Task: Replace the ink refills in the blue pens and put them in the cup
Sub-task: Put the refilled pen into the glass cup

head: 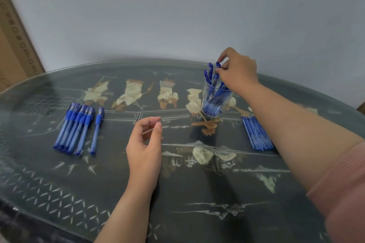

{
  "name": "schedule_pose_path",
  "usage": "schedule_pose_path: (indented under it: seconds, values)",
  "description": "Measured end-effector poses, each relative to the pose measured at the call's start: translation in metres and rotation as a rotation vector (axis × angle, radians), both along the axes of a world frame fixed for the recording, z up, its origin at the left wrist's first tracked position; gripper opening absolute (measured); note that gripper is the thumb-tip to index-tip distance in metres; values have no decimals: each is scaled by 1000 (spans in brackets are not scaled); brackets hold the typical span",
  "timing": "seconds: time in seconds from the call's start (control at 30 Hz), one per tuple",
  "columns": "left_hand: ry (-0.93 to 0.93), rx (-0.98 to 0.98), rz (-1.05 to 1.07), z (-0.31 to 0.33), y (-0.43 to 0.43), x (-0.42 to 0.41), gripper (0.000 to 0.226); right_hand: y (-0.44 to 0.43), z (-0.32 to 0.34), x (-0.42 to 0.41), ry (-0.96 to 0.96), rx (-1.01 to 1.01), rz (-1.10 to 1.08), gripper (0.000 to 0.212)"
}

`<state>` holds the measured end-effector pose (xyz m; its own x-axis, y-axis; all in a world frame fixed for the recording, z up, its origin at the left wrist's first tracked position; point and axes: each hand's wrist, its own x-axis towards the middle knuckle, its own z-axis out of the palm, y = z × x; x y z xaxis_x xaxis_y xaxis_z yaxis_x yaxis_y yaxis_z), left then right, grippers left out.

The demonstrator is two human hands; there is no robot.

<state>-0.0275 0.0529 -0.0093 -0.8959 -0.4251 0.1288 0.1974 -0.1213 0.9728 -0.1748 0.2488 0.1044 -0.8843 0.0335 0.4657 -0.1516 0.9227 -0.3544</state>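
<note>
Reaching across to the far right with the right hand [238, 71], pinching the capped top of a blue pen [217, 64] between thumb and forefinger. Holding that pen nearly upright in the clear cup [216, 102], among several other blue pens already leaning there. Hard to say whether it rests on the cup's bottom or hangs from the pinch, with the lower barrel lost among the others behind the plastic.

Hovering over the middle of the glass-topped table [177, 193] with the left hand [145, 144], loosely curled, thumb tip near forefinger, gripping nothing visible.

Judging the step in hand as the drop into the cup, and after that most likely on to the next pen. Lying to the left: a bundle of pens [74, 128] packed side by side, and just beside it a single pen [97, 130], apart from the bundle and nearest the left hand. Running with long axes away from the person, caps at the far end, leaning a little rightward.

Lying well to the right, partly under the right forearm: a row of refills [256, 134], long axes likewise near to far.

So, for the coming move: taking the single pen with the left hand, close by on its left, and fetching a refill with the right by drawing back from the cup toward the near side
</note>
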Motion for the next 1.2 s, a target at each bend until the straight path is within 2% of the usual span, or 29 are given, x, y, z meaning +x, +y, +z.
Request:
schedule_pose_path:
  seconds: [0.23,0.37,0.47,0.6,0.7,0.83,0.93,1.07,1.2]
  values:
    - [1,-1,-3,-1,-1,0,13,2,4,-7,-72,116,-62,18]
    - [3,2,-2,0,-1,1,13,1,11,2,-16,159,-53,32]
    - [18,8,-7,3,0,4,12,0,16,19,58,70,-23,35]
    - [85,-49,-27,12,-11,14,10,-10,2,58,198,-177,42,36]
    - [126,-57,66,18,-36,23,10,-33,-26,105,247,-311,122,32]
    - [147,54,341,19,-85,26,16,-82,-71,157,76,-372,226,29]
    - [120,-59,473,16,-131,21,18,-121,-99,170,-58,-329,291,22]
    - [8,-218,537,9,-177,12,10,-172,-117,167,-194,-256,336,10]
    - [-120,-255,482,0,-187,5,11,-223,-115,152,-271,-239,309,25]
